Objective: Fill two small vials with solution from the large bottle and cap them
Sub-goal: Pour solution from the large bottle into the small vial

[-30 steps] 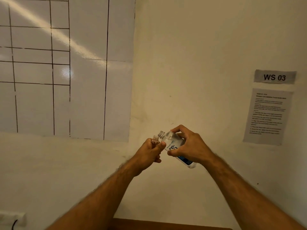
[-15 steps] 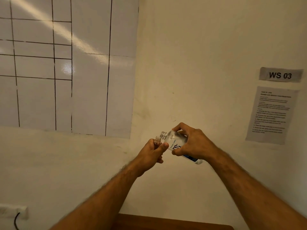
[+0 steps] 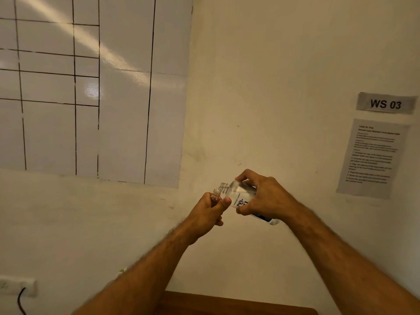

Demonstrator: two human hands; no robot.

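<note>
A gridded whiteboard (image 3: 91, 87) covers the wall up left, with a "WS 03" sign (image 3: 386, 103) and an instruction sheet (image 3: 372, 158) at right. Above the bench edge (image 3: 227, 303), the right hand (image 3: 263, 197) grips the tilted large bottle (image 3: 238, 194), its open neck touching the small vial (image 3: 216, 194) clasped upright in the left hand (image 3: 208, 211).

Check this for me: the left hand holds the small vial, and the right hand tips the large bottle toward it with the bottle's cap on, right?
Not quite. The head view shows the large bottle uncapped, its threaded neck bare. The rest stands: the left hand holds the small vial, and the right hand tips the bottle toward it.
</note>
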